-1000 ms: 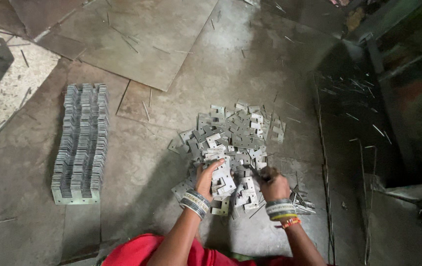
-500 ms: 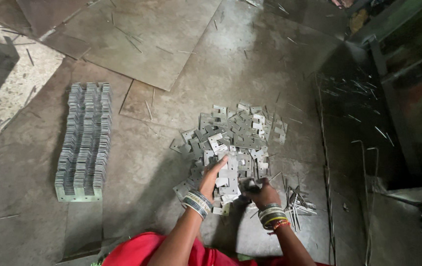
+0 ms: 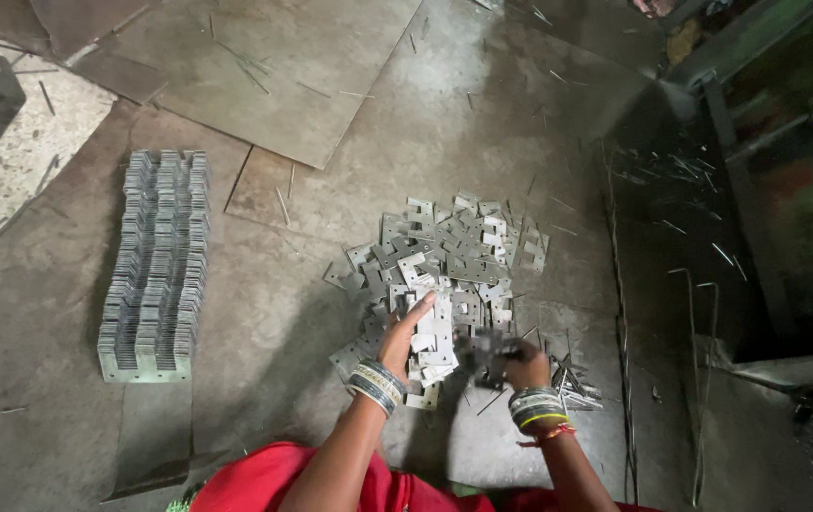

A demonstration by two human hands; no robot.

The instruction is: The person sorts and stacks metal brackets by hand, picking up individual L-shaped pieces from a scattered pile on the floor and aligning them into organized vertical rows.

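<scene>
Your left hand (image 3: 405, 334) is lying over the near edge of the loose heap of stamped metal plates (image 3: 444, 261), fingers (image 3: 418, 308) stretched out straight and held together, flat against a short stack of plates (image 3: 433, 346) gathered just under and to the right of them. The thumb side is facing the floor; how the thumb is gripping that stack cannot be told from here.

Your right hand (image 3: 520, 360) is sitting just right of that stack, curled into a loose fist. Its fingers are closing around a few dark plates (image 3: 490, 343) that are sticking out towards your left fingertips, though the blur is hiding exactly how many pieces you are holding. The two hands are working close beside each other, almost touching across the stack.

Beyond your fingertips, the heap is spreading away from you in a jumbled fan, pieces overlapping at every angle. Just right of your right knuckles, a small cluster of thin metal strips (image 3: 572, 384) is resting on the floor.

Well to the left of your left fingers, a long tidy block of stacked plates (image 3: 155, 265) is standing in neat parallel rows on the concrete floor (image 3: 264, 322). Far past your fingertips, a large flat metal sheet (image 3: 264, 76) is lying on the ground. Bangles (image 3: 375, 382) are circling both of your wrists.
</scene>
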